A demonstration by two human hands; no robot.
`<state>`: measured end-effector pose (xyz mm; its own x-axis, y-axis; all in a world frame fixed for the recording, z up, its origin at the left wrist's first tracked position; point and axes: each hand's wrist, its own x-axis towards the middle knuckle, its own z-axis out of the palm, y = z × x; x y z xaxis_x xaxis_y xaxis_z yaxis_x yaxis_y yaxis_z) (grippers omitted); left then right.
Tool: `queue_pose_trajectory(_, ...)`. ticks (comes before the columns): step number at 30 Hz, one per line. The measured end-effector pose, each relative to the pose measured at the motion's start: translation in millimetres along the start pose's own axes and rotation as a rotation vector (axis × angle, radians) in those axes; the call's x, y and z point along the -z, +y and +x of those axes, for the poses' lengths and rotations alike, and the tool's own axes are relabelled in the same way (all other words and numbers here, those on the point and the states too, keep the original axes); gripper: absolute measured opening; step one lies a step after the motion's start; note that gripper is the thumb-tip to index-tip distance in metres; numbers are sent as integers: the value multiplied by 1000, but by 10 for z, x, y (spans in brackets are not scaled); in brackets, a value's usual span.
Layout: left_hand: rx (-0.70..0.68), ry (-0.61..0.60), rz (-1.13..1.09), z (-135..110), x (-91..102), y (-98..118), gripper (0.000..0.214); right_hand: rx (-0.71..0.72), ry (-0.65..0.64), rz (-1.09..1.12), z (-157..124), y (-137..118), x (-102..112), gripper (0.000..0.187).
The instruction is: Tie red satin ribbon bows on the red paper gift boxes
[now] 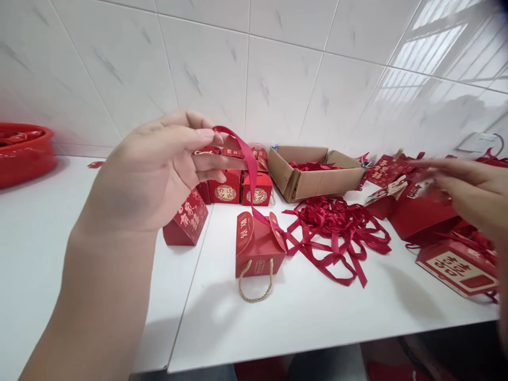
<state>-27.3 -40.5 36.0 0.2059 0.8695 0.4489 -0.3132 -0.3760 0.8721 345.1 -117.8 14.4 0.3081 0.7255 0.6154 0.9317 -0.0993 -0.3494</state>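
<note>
My left hand (166, 159) is raised at the left of centre, thumb and index finger pinching the end of a dark red ribbon (251, 164). From there the ribbon curves down to the top of a small red gift box (262, 243) with a twisted rope handle. That box stands on the white table, its curved flaps at the top. Off to the right, my right hand (468, 182) hovers over red gift boxes, blurred, its fingers stretched out and apart with nothing visible in them. A loose heap of red ribbons (337, 225) lies just right of the box.
An open cardboard box (329, 182) with red ribbon inside stands near the tiled wall. Several red boxes (226, 188) are grouped behind, and a slanted red box (186, 222) sits by my left wrist. More boxes (456, 267) crowd the right. A red basin (26, 159) is far left.
</note>
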Motion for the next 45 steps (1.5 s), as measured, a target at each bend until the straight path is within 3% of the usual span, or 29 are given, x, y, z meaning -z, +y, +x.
queue_pose_trajectory(3,31,-35,-50,-30,-69,-16,16,98,-276,724,5,-650,-300,37)
queue_pose_trajectory(6,77,-137,-80,-78,-135,-38,14,141,-529,1110,-90,-1218,-553,41)
queue_pose_trajectory(9,105,-216,-3,-127,-169,-62,12,180,-756,1254,-123,-1496,-729,47)
queue_pose_trajectory(12,22,-165,146,-158,-187,-88,10,205,-892,1273,-119,-1530,-798,44)
queue_pose_trajectory(21,-143,-110,451,-231,-364,-175,8,186,-886,1363,-163,-1473,-765,27)
queue_pose_trajectory(24,-148,-105,661,-253,-346,-196,9,118,-751,1416,-119,-1416,-740,21)
queue_pose_trajectory(26,-65,-114,881,-251,-291,-213,12,79,-646,1439,-74,-1342,-703,18)
queue_pose_trajectory(28,99,-198,1115,-236,-220,-243,19,53,-573,1442,-27,-1253,-662,16)
queue_pose_trajectory(30,291,-388,1294,-215,-159,-286,27,30,-519,1432,14,-1171,-635,16)
queue_pose_trajectory(32,450,-598,1391,-193,-123,-336,32,1,-472,1432,44,-1116,-634,19)
queue_pose_trajectory(34,550,-730,1425,-169,-107,-377,36,-29,-455,1428,58,-1101,-657,21)
queue_pose_trajectory(39,688,-797,1347,-72,-35,-369,38,-13,-630,1299,9,-1213,-787,27)
queue_pose_trajectory(45,850,-950,1086,105,156,-322,34,219,-960,960,-142,-1434,-1082,35)
